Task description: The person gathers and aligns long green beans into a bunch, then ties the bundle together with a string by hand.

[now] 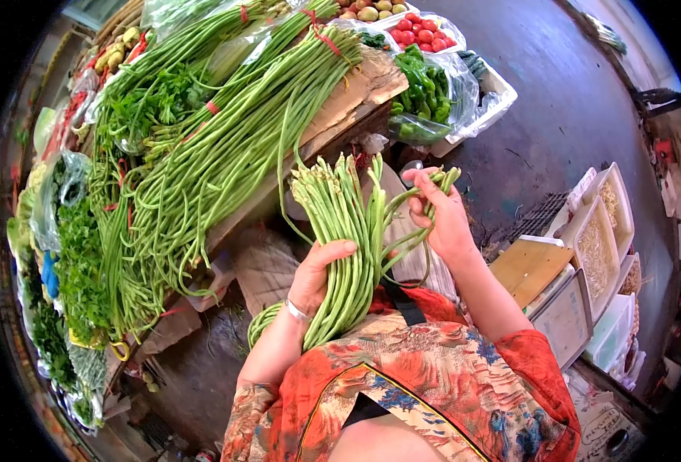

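Note:
A thick bunch of long green beans (348, 231) rests against my front, its stem ends pointing up and away from me. My left hand (317, 273) is wrapped round the middle of this bunch, thumb across the front. To the right, my right hand (437, 212) pinches a few loose long beans (447, 182) near their ends, fingers closed. Those beans droop in a loop toward the bunch. On the stall just beyond lies a big heap of long beans (233, 146), partly tied with red bands (323, 35).
Cardboard (363, 88) lines the stall edge. Green peppers (425, 88) in plastic and a tray of tomatoes (425, 35) stand at the back. Leafy greens (82, 262) lie at the left. White bins (598, 231) and a wooden board (529, 269) are on my right.

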The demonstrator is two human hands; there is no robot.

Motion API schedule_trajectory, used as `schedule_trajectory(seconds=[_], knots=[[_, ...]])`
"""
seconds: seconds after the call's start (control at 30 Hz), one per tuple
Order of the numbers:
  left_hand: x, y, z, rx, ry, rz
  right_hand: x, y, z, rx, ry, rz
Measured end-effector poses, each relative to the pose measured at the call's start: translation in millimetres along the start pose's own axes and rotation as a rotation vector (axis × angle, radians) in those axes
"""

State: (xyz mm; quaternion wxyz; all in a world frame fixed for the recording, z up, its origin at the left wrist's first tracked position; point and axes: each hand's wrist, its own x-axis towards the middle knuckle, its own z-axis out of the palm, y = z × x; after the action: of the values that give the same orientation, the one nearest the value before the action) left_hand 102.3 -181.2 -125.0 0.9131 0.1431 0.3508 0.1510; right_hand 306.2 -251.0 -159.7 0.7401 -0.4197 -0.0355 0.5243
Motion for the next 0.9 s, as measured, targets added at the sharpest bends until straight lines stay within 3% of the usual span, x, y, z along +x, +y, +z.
schedule_trajectory(seconds=[0.03, 0.2, 0.27, 0.47, 0.6, 0.73, 0.8, 0.9], knots=[[-2, 2, 5, -0.012, -0.015, -0.025, 1, 1, -6, 0.007, -0.098, -0.018], [2, 0, 4, -0.005, -0.054, -0.042, -5, -14, -5, -0.215, -0.151, -0.003], [3, 0, 2, 0.061, -0.044, -0.039, -6, -25, -3, -0.421, -0.205, 0.116], [4, 2, 2, 0.096, -0.065, -0.067, -10, -47, -4, -0.611, -0.354, 0.229], [12, -3, -2, 0.110, -0.090, -0.139, -15, -19, -16, -0.205, -0.154, 0.085], [29, -8, -11, 0.100, -0.084, -0.198, -20, 3, -33, -0.116, 0.125, 0.202], [34, -10, -1, 0.091, 0.031, -0.252, -12, 19, -50, -0.047, 0.183, 0.249], [46, -14, -7, 0.132, 0.021, -0.294, -3, 45, -72, 0.182, 0.185, 0.285]])
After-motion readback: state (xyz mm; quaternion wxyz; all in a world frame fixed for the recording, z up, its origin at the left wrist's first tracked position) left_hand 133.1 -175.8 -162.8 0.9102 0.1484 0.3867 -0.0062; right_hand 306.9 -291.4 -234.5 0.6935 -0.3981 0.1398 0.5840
